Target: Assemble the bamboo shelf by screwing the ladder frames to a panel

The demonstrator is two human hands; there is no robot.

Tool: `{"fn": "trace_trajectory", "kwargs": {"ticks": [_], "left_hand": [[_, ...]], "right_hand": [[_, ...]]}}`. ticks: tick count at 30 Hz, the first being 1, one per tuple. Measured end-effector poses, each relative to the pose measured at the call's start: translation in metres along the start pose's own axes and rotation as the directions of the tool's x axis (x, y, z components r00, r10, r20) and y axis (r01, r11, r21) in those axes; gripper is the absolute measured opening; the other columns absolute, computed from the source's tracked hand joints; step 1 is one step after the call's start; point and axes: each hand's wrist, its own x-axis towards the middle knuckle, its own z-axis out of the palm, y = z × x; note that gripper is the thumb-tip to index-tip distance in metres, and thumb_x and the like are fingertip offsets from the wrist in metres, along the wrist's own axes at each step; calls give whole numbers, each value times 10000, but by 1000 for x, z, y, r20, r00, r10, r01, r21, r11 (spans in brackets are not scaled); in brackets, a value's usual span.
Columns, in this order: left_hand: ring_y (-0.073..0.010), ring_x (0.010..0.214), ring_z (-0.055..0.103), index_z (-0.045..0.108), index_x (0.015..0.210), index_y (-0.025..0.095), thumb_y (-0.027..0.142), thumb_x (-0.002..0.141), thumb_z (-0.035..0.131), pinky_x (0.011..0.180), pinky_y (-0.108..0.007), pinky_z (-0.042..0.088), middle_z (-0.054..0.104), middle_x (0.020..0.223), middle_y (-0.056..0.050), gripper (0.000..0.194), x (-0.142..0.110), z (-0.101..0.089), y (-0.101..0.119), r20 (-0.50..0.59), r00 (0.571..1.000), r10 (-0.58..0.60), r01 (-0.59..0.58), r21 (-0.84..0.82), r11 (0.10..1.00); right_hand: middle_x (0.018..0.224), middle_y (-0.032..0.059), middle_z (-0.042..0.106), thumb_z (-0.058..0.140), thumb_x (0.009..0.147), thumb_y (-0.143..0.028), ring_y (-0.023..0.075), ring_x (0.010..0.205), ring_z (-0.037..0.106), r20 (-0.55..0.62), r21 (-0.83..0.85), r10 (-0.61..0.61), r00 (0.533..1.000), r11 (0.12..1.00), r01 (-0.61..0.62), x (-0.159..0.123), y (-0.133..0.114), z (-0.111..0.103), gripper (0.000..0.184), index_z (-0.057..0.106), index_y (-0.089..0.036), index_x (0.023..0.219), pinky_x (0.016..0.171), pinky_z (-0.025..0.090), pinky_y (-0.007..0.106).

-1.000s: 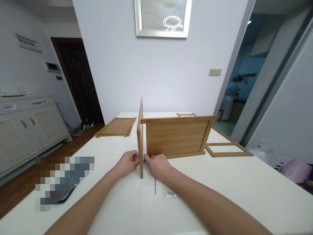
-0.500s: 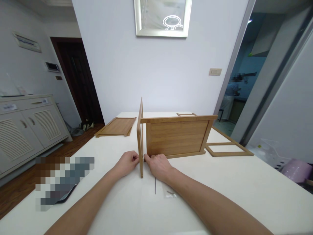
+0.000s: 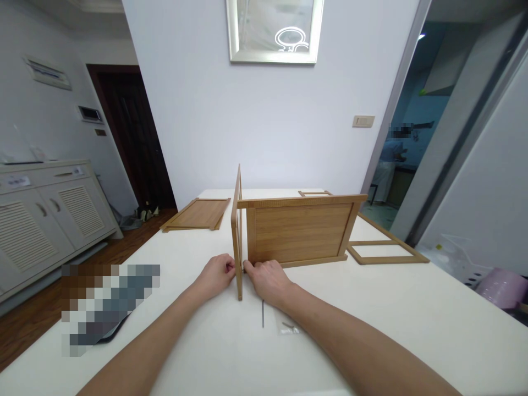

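Note:
Two bamboo panels stand on edge on a white table, joined at a right angle. The side panel is seen edge-on; the wide back panel runs to the right from it. My left hand is curled, its fingertips pinched against the left face of the side panel near its bottom. On the other side of that panel, my right hand pinches at the lower corner where the two panels meet. Whatever the fingertips hold is too small to make out.
A thin metal key and a small bag of hardware lie just behind my right hand. A flat bamboo panel lies at the far left, an open bamboo frame at the right. A person stands beyond the doorway.

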Motion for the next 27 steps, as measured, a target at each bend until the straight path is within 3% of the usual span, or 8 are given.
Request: {"fn": "trace_trajectory", "kwargs": {"ticks": [6,13,27], "left_hand": [[-158,648,571,634,691,171,115,717,528,603,-258,397,618,672,-7,122,-2,1,2,-30,1000,-4,5,24,1000],[-192,732,613,648,729,181,184,794,503,660,-281,440,666,726,-24,159,0,-4,0,10,1000,-1,2,-79,997],[-193,735,620,671,735,193,184,806,500,672,-277,431,689,765,-36,186,-3,-2,2,40,998,43,-43,-5,999]], "right_hand": [[900,94,721,395,895,-122,233,800,700,-19,-7,-3,1000,1000,3,1,0,1,227,484,-188,1092,647,467,301],[890,98,722,396,886,-111,236,795,702,-24,-7,0,1000,1000,-1,0,0,1,254,475,-188,1114,637,466,303],[896,91,724,383,900,-120,229,796,701,-26,-8,-6,1000,1000,6,0,1,1,238,479,-192,1106,635,461,296]]}}
